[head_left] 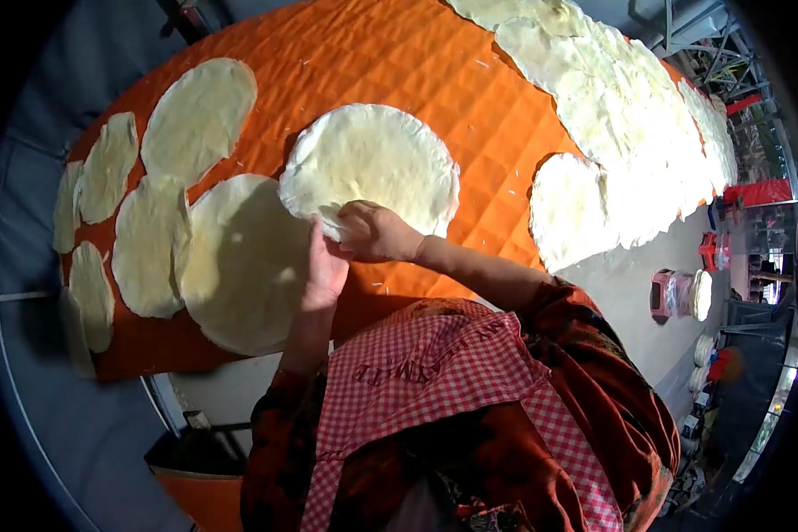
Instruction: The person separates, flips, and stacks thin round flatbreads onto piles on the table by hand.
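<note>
A round pale sheet, like flat dough, lies on the orange quilted cloth, in front of my body. At its near edge, my left hand holds the rim from below and the left, fingers partly under it. Just right of that, my right hand has curled fingers pressed on the same rim. The two hands are close together, and the right fingertips are partly hidden. Another round sheet lies to the left, partly in shadow.
More round sheets lie at the left of the cloth. Overlapping sheets cover its right side, with a single one nearer. Red stools stand on the floor at the right.
</note>
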Tool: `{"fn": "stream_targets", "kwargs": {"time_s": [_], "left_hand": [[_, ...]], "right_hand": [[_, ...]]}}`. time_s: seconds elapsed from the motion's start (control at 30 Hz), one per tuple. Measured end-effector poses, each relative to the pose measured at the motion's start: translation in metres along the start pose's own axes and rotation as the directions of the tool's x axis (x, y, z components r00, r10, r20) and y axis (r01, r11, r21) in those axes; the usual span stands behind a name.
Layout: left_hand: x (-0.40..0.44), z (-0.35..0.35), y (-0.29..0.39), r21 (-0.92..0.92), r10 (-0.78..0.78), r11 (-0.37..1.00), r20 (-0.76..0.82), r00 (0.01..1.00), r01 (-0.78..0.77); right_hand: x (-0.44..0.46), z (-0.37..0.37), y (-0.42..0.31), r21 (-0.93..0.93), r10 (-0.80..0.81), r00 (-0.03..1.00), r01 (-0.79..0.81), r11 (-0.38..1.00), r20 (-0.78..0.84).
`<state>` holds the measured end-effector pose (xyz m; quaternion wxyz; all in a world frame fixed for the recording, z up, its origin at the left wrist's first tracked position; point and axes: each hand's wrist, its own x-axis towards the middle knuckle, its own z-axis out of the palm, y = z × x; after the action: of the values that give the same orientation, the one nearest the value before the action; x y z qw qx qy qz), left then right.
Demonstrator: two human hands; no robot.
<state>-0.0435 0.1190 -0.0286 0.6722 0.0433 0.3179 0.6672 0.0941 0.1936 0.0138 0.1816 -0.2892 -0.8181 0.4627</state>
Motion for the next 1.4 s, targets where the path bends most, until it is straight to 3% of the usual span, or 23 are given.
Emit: {"fn": "stream_targets", "kwargs": {"time_s": [0.2, 0.27, 0.37, 0.5, 0.57, 0.6, 0.63, 0.67, 0.7, 0.73, 0.77, 0.83, 0.87, 0.9, 0.97, 1.03, 1.07, 1.13, 1.2, 1.27, 1.3, 1.33, 1.4], "left_hand": [[-0.001, 0.008, -0.006, 0.108, 0.137, 0.984, 0.037, 0.99, -0.14], [0.0, 0.01, -0.008, 0.162, 0.19, 0.969, 0.01, 0.982, -0.189], [0.006, -0.006, -0.013, 0.349, 0.255, 0.926, -0.291, 0.922, -0.145], [0.006, -0.035, -0.002, 0.454, 0.423, 0.849, -0.278, 0.862, -0.27], [-0.013, -0.054, 0.018, 0.29, 0.308, 0.927, -0.229, 0.923, -0.237], [-0.032, -0.074, 0.032, 0.553, 0.309, 0.811, -0.127, 0.942, -0.191], [-0.039, -0.086, 0.039, 0.764, 0.275, 0.619, 0.005, 0.962, -0.181], [-0.043, -0.071, 0.049, 0.778, 0.277, 0.628, -0.188, 0.942, -0.029], [-0.047, -0.054, 0.057, 0.213, 0.041, 0.973, -0.526, 0.849, 0.085], [-0.053, -0.075, 0.063, 0.395, 0.163, 0.913, -0.589, 0.792, 0.106], [-0.059, -0.124, 0.074, 0.449, 0.157, 0.887, -0.509, 0.846, 0.105], [-0.083, -0.094, 0.083, 0.499, 0.253, 0.864, -0.532, 0.808, 0.058], [-0.09, -0.127, 0.088, 0.761, 0.382, 0.647, -0.38, 0.843, 0.05], [-0.093, -0.177, 0.093, 0.932, 0.454, 0.361, -0.196, 0.869, 0.021], [-0.081, -0.184, 0.094, 0.938, 0.499, 0.346, -0.21, 0.841, 0.029], [-0.081, -0.129, 0.083, 0.54, 0.352, 0.841, -0.597, 0.721, 0.037], [-0.089, -0.11, 0.079, 0.722, 0.356, 0.688, -0.427, 0.831, 0.076], [-0.097, -0.123, 0.077, 0.746, 0.304, 0.664, -0.334, 0.892, 0.053], [-0.096, -0.161, 0.069, 0.411, 0.239, 0.911, -0.49, 0.838, -0.02], [-0.105, -0.118, 0.057, 0.921, 0.432, 0.38, -0.096, 0.897, -0.085], [-0.112, -0.092, 0.048, 0.989, 0.453, 0.016, 0.126, 0.882, -0.15], [-0.114, -0.084, 0.043, 0.995, 0.478, 0.02, 0.079, 0.875, -0.1], [-0.112, -0.081, 0.033, 0.934, 0.477, 0.348, -0.246, 0.844, 0.075]], "right_hand": [[0.004, -0.017, 0.03, 0.375, 0.158, 0.982, -0.184, 0.909, 0.102], [0.002, -0.015, 0.033, 0.248, 0.127, 0.992, -0.119, 0.961, -0.018], [0.007, -0.013, 0.039, 0.007, 0.077, 0.984, -0.077, 0.997, -0.16], [0.04, -0.071, 0.078, 0.025, 0.098, 0.96, -0.095, 0.995, -0.263], [0.048, -0.127, 0.092, 0.173, 0.26, 0.894, -0.209, 0.963, -0.364], [0.05, -0.157, 0.094, 0.335, 0.45, 0.8, -0.33, 0.883, -0.396], [0.053, -0.181, 0.147, 0.357, 0.469, 0.803, -0.344, 0.869, -0.367], [0.048, -0.203, 0.196, 0.129, 0.398, 0.812, -0.381, 0.915, -0.427], [0.042, -0.224, 0.245, -0.102, 0.324, 0.814, -0.42, 0.902, -0.482], [0.03, -0.24, 0.246, -0.163, 0.364, 0.762, -0.516, 0.841, -0.535], [0.017, -0.255, 0.244, -0.21, 0.402, 0.705, -0.609, 0.765, -0.584], [0.004, -0.277, 0.204, -0.209, 0.525, 0.594, -0.759, 0.617, -0.609], [0.005, -0.282, 0.176, -0.136, 0.582, 0.62, -0.737, 0.662, -0.526], [0.016, -0.283, 0.18, -0.316, 0.446, 0.705, -0.672, 0.67, -0.552], [0.042, -0.283, 0.172, -0.508, 0.283, 0.812, -0.551, 0.662, -0.511], [0.069, -0.307, 0.131, -0.488, 0.272, 0.852, -0.488, 0.724, -0.448], [0.082, -0.323, 0.121, -0.448, 0.282, 0.864, -0.465, 0.763, -0.417], [0.133, -0.386, 0.19, -0.83, -0.084, 0.938, -0.253, 0.497, -0.337], [0.115, -0.462, 0.176, -0.347, 0.095, 0.829, -0.331, 0.878, -0.551], [0.103, -0.539, 0.211, -0.66, -0.008, 0.838, -0.424, 0.62, -0.545], [0.079, -0.569, 0.199, -0.759, -0.005, 0.848, -0.471, 0.45, -0.53], [0.063, -0.59, 0.206, -0.253, 0.258, 0.6, -0.635, 0.73, -0.757], [0.027, -0.625, 0.227, 0.073, 0.412, 0.384, -0.653, 0.754, -0.826]]}}
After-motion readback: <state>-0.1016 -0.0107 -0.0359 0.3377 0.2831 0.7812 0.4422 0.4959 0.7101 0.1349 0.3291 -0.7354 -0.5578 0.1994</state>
